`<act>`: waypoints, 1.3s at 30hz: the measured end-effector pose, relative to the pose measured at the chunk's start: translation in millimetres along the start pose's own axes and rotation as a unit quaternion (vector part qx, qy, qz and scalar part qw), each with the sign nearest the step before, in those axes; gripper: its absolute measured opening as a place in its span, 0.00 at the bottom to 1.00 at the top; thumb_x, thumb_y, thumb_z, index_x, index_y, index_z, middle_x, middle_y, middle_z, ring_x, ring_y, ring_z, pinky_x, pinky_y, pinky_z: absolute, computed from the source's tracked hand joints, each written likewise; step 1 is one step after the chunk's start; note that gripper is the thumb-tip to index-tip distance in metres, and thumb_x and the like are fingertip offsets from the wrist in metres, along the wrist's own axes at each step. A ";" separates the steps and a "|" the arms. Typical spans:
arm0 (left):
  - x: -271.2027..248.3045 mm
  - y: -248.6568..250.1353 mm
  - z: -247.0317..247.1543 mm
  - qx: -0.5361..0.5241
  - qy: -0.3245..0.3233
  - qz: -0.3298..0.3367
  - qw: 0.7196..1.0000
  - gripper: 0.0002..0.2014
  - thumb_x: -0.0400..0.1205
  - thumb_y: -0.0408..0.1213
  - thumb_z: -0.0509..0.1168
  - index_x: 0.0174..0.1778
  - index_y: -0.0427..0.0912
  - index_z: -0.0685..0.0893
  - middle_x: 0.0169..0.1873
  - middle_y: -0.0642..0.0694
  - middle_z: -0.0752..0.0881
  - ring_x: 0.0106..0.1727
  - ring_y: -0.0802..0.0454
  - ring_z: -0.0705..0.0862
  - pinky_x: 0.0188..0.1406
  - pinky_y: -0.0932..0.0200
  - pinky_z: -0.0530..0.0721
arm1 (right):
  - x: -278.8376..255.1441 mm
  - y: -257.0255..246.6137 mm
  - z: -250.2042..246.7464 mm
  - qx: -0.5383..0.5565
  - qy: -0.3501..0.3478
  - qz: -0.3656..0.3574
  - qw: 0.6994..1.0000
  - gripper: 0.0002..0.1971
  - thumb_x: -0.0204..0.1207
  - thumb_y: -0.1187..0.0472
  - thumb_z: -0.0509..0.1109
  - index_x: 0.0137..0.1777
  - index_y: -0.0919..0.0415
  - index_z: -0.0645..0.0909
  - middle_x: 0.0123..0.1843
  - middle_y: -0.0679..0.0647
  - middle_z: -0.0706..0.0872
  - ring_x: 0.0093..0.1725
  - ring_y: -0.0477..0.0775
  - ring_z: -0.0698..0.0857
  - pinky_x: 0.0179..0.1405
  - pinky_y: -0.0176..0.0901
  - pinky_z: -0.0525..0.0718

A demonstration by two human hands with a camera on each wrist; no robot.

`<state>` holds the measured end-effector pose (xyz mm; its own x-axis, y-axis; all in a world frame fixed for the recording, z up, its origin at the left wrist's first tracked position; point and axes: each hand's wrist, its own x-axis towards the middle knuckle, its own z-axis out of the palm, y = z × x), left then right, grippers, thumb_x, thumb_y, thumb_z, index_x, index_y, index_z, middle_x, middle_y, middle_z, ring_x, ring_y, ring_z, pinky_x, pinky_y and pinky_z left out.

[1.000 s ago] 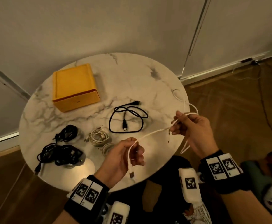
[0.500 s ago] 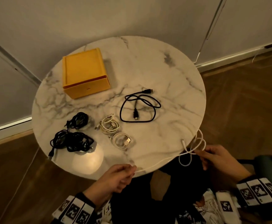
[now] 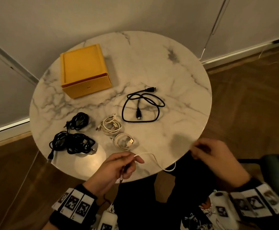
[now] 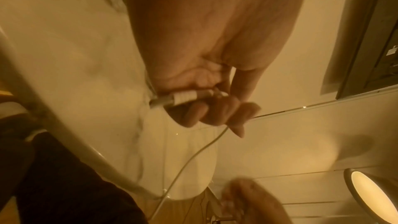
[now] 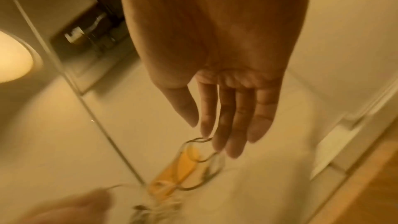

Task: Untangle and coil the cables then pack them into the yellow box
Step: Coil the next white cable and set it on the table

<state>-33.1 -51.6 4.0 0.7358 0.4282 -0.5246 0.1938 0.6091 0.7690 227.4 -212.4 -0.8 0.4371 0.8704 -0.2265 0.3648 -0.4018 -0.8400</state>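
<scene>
The white cable [image 3: 153, 159] is gripped at its plug by the curled left hand [image 3: 117, 170]; the right hand [image 3: 208, 151] is blurred, fingers straight, holding nothing visible. Even loops are best laid into the left hand, kinks smoothed first.

A round marble table [image 3: 176, 67] carries a yellow box [image 3: 84, 70] at the far left, a loose black cable [image 3: 142, 105] mid-table, two white coils [image 3: 111, 126] and black bundles [image 3: 72, 141] nearer left

Box [image 3: 84, 70] at table [image 3: 176, 67] rear-left; 4 coils front-left, loose cable [image 3: 142, 105] centre.
</scene>
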 end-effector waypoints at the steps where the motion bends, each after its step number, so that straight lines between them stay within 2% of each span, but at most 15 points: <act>1: -0.1 -0.3 3.2 -0.007 -0.015 0.008 1.000 0.13 0.79 0.36 0.63 0.46 0.31 0.89 0.24 0.44 0.74 0.24 0.53 0.69 0.25 0.63 0.67 | 1.3 -16.5 13.8 0.014 -0.015 -0.054 0.998 0.06 0.78 0.65 0.73 0.49 0.53 0.87 0.45 0.44 0.90 0.46 0.41 0.88 0.48 0.37 0.84; 4: -0.2 1.8 9.0 -0.035 -0.067 0.025 0.997 0.13 0.80 0.35 0.64 0.53 0.30 0.88 0.30 0.40 0.83 0.30 0.49 0.80 0.35 0.60 0.79 | 13.3 -48.6 56.1 0.030 -0.080 -0.160 0.983 0.12 0.76 0.60 0.71 0.59 0.54 0.86 0.57 0.44 0.87 0.59 0.40 0.84 0.59 0.31 0.78; 7: -6.9 8.0 6.0 -0.073 -0.098 0.029 0.992 0.17 0.77 0.38 0.72 0.57 0.31 0.87 0.40 0.37 0.89 0.38 0.48 0.87 0.43 0.60 0.84 | 22.9 -63.6 78.8 0.081 -0.114 -0.155 0.978 0.04 0.77 0.60 0.73 0.46 0.60 0.87 0.39 0.49 0.88 0.40 0.42 0.86 0.45 0.39 0.81; 9: -17.0 8.9 0.5 -0.075 -0.110 0.021 0.991 0.17 0.76 0.39 0.73 0.58 0.34 0.88 0.44 0.38 0.91 0.41 0.49 0.89 0.45 0.60 0.85 | 23.7 -66.2 75.3 0.150 -0.153 -0.121 0.969 0.10 0.75 0.58 0.76 0.39 0.66 0.85 0.29 0.55 0.84 0.30 0.43 0.80 0.34 0.37 0.78; 12: -28.7 1.0 -3.1 -0.056 -0.151 -0.020 0.987 0.14 0.78 0.37 0.72 0.59 0.39 0.88 0.49 0.40 0.91 0.45 0.51 0.90 0.52 0.57 0.87 | 21.1 -70.1 52.9 0.178 -0.223 -0.105 0.953 0.09 0.69 0.59 0.78 0.38 0.67 0.88 0.30 0.55 0.87 0.30 0.41 0.80 0.32 0.33 0.76; 14: -28.4 -2.2 -3.6 -0.037 -0.155 -0.044 0.986 0.12 0.79 0.34 0.70 0.58 0.37 0.88 0.51 0.40 0.90 0.49 0.49 0.90 0.58 0.55 0.86 | 25.4 -70.9 47.7 0.124 -0.227 -0.133 0.957 0.06 0.71 0.60 0.78 0.39 0.64 0.90 0.34 0.55 0.90 0.31 0.44 0.83 0.34 0.37 0.80; 16: -24.1 -0.8 -1.6 -0.009 -0.138 -0.038 0.990 0.10 0.82 0.31 0.66 0.57 0.36 0.87 0.49 0.39 0.89 0.47 0.49 0.89 0.54 0.57 0.85 | 29.9 -72.1 56.4 0.075 -0.207 -0.162 0.962 0.05 0.73 0.57 0.78 0.39 0.58 0.89 0.33 0.56 0.88 0.34 0.56 0.85 0.38 0.54 0.82; 18: -20.2 2.6 3.4 -0.006 -0.100 -0.031 0.994 0.10 0.84 0.34 0.61 0.53 0.37 0.87 0.37 0.42 0.86 0.34 0.53 0.83 0.39 0.62 0.81 | 30.8 -74.9 68.7 0.073 -0.191 -0.185 0.961 0.06 0.74 0.55 0.77 0.39 0.56 0.88 0.31 0.56 0.86 0.33 0.58 0.83 0.37 0.60 0.81; 21: -19.9 8.9 8.7 -0.029 -0.044 -0.050 0.997 0.16 0.84 0.46 0.58 0.39 0.40 0.84 0.21 0.51 0.66 0.23 0.57 0.62 0.24 0.66 0.64 | 33.0 -75.9 73.4 0.092 -0.144 -0.193 0.966 0.09 0.72 0.49 0.77 0.39 0.54 0.89 0.33 0.55 0.88 0.36 0.59 0.87 0.39 0.60 0.82; 24: -24.0 14.3 9.2 -0.100 -0.045 -0.060 0.992 0.15 0.82 0.47 0.61 0.35 0.42 0.84 0.18 0.55 0.62 0.21 0.60 0.59 0.19 0.67 0.60 | 32.9 -76.9 65.9 0.052 -0.163 -0.205 0.964 0.07 0.73 0.50 0.77 0.42 0.53 0.88 0.37 0.49 0.88 0.37 0.52 0.86 0.40 0.54 0.84; 27: -28.5 23.2 10.8 -0.225 -0.109 -0.020 0.968 0.10 0.81 0.42 0.68 0.44 0.37 0.86 0.19 0.55 0.69 0.21 0.60 0.62 0.20 0.67 0.64 | 30.6 -77.3 68.7 0.004 -0.190 -0.196 0.962 0.14 0.80 0.49 0.69 0.41 0.59 0.86 0.33 0.51 0.87 0.31 0.49 0.86 0.36 0.50 0.84; 29: -28.9 30.9 15.7 -0.287 -0.143 0.028 0.947 0.13 0.84 0.36 0.64 0.57 0.30 0.84 0.24 0.51 0.77 0.24 0.60 0.71 0.24 0.66 0.70 | 23.5 -77.9 80.8 0.095 -0.187 -0.116 0.971 0.19 0.83 0.47 0.63 0.41 0.62 0.84 0.29 0.59 0.87 0.25 0.57 0.86 0.31 0.51 0.84; 33: -23.2 43.2 23.3 -0.304 -0.054 0.112 0.944 0.22 0.77 0.31 0.71 0.65 0.25 0.80 0.41 0.43 0.87 0.38 0.54 0.86 0.41 0.60 0.87 | -0.8 -78.4 122.1 0.140 -0.232 -0.041 0.962 0.12 0.86 0.52 0.58 0.46 0.56 0.78 0.26 0.59 0.84 0.21 0.64 0.83 0.22 0.48 0.79; 36: -13.1 49.4 16.6 -0.328 0.079 0.146 0.930 0.14 0.80 0.26 0.60 0.56 0.28 0.86 0.49 0.37 0.90 0.46 0.49 0.91 0.47 0.58 0.89 | -7.2 -77.6 136.2 0.054 -0.280 -0.050 0.957 0.06 0.87 0.59 0.56 0.55 0.53 0.75 0.30 0.59 0.87 0.26 0.65 0.87 0.29 0.49 0.85; 39: -5.5 47.7 11.9 -0.289 0.145 0.177 0.930 0.15 0.85 0.25 0.53 0.62 0.29 0.80 0.53 0.36 0.89 0.53 0.47 0.90 0.52 0.57 0.88 | -8.7 -82.4 135.7 -0.024 -0.271 -0.104 0.957 0.08 0.86 0.58 0.55 0.60 0.51 0.74 0.36 0.61 0.87 0.27 0.60 0.86 0.35 0.50 0.87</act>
<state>-20.2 -32.9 47.9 0.4652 0.7808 -0.4170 -0.4700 0.6171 0.6311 82.0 -148.2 3.4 -0.1352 0.9475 -0.2898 0.4414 -0.2043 -0.8737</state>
